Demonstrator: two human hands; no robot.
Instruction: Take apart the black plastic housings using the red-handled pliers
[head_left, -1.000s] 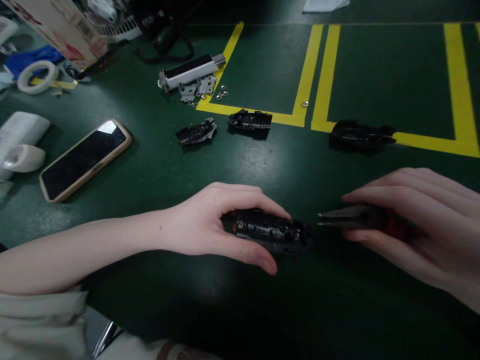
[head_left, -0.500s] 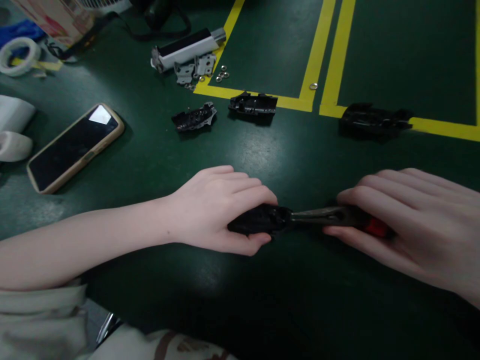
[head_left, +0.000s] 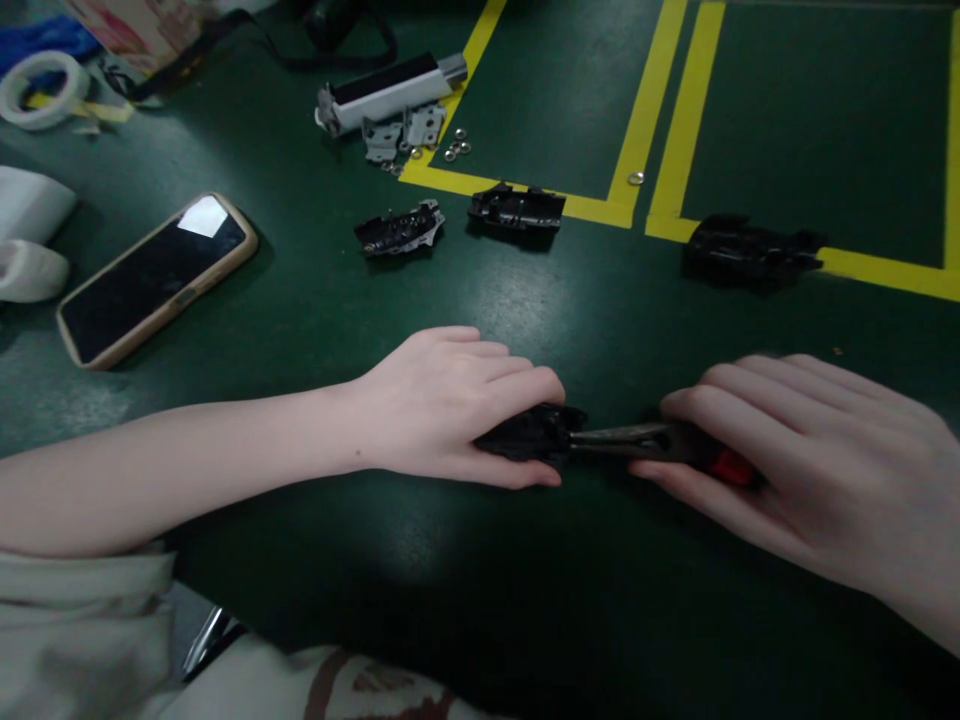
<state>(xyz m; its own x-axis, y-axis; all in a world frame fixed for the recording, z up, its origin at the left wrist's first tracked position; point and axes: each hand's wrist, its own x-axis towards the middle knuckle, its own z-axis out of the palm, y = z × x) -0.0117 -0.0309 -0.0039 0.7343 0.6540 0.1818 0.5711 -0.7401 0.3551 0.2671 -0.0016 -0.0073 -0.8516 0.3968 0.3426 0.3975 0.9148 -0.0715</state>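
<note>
My left hand [head_left: 457, 410] is closed around a black plastic part [head_left: 529, 432], pressing it down on the green table [head_left: 450, 580]. The hand's back faces up and covers the part's left end. In my right hand [head_left: 787, 450] is a pair of pliers [head_left: 630, 437] with dark metal jaws and a bit of red handle showing. The jaw tips meet the right end of the black part; whether they grip it I cannot tell.
Two black shell pieces, one broken-edged [head_left: 400, 230] and one longer [head_left: 517, 208], lie beyond my left hand. Another black part [head_left: 750, 250] sits at the far right. A phone [head_left: 157, 280], a tape roll [head_left: 43, 90], metal brackets [head_left: 424, 125] and a white-and-black cylinder [head_left: 390, 95] lie farther off.
The camera view has shifted a little, so the table things appear slightly to the right. My right hand and the pliers have come slightly closer to my left hand.
</note>
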